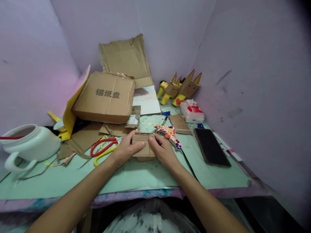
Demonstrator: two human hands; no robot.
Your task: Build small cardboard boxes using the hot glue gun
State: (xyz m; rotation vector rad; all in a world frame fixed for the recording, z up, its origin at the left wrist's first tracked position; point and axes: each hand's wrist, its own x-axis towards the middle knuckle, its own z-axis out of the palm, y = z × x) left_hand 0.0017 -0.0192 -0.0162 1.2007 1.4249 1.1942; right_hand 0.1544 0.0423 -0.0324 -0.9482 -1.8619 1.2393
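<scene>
A small brown cardboard box (144, 151) is held just above or on the green table top (145, 178), near its front middle. My left hand (127, 147) grips its left side, with the thumb lying on the top face. On the right side, my right hand (163, 148) holds the same box, thumb near the top and fingers curled behind. Scissors with red and yellow handles (104, 148) lie left of my left hand. A colourful patterned glue gun (170, 134) rests beyond my right hand, its cord running toward the front.
At the left stands a white pot (36, 142). A large cardboard box (104, 97) and cardboard scraps (87, 137) fill the back left. Cardboard animal figures (188, 87), a tissue pack (191, 111) and a black phone (212, 147) are on the right.
</scene>
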